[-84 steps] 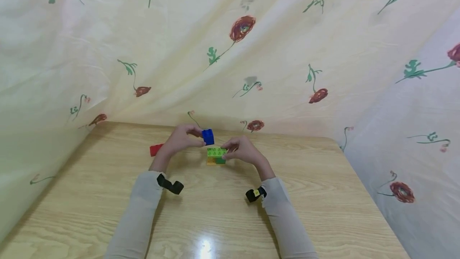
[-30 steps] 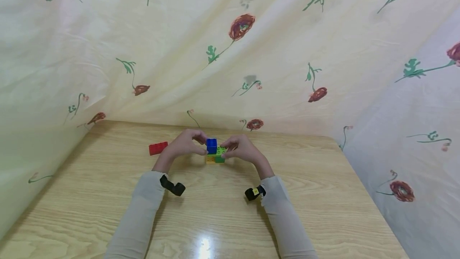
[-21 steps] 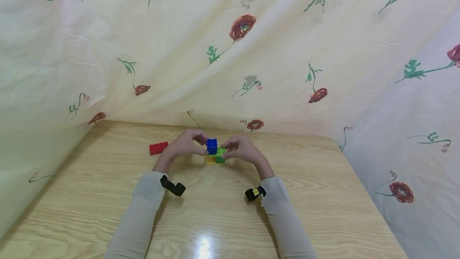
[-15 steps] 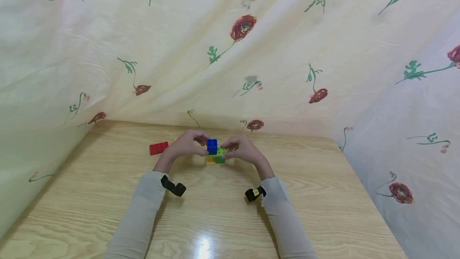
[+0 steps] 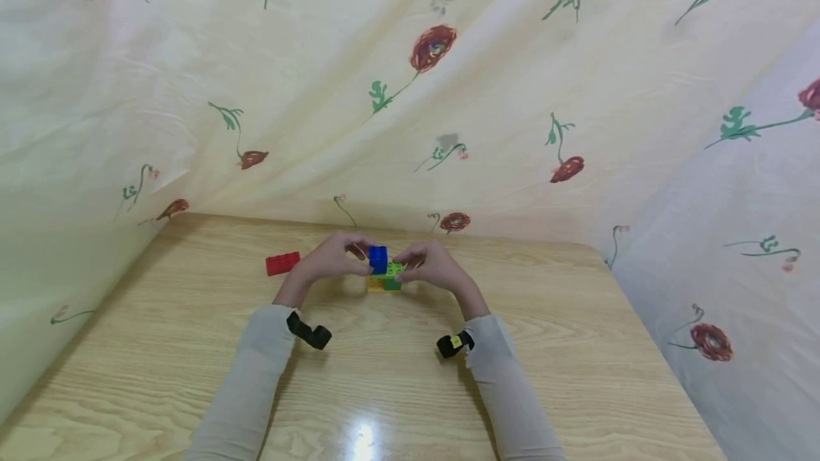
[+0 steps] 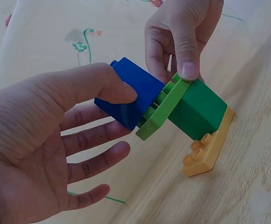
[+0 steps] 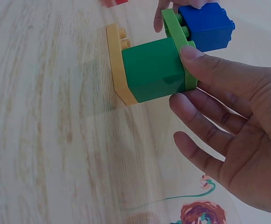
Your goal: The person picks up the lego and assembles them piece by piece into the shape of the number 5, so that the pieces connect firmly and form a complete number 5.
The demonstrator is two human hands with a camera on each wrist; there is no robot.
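In the left wrist view, my left hand (image 6: 37,135) pinches a blue toy brick (image 6: 143,85) between thumb and fingers. The blue brick sits over the studs at one end of a light green plate (image 6: 159,115). Under the plate's other end is a dark green brick (image 6: 198,108), standing on a yellow-orange plate (image 6: 209,159) that lies on the table. My right hand (image 7: 238,112) holds the light green plate at its end, thumb on the top side and fingers beneath. In the head view, several studs of the light green plate show beside the blue brick.
A red toy brick (image 5: 282,263) lies on the wooden table (image 5: 384,375), left of my left wrist. A flower-printed cloth (image 5: 320,91) hangs behind the table and along its sides. Each wrist carries a black camera mount (image 5: 310,331).
Since the oldest frame, my left hand has brought the blue brick down and slightly right onto the light green plate. The red brick shows more fully. Over the last second, hands and bricks hardly moved.
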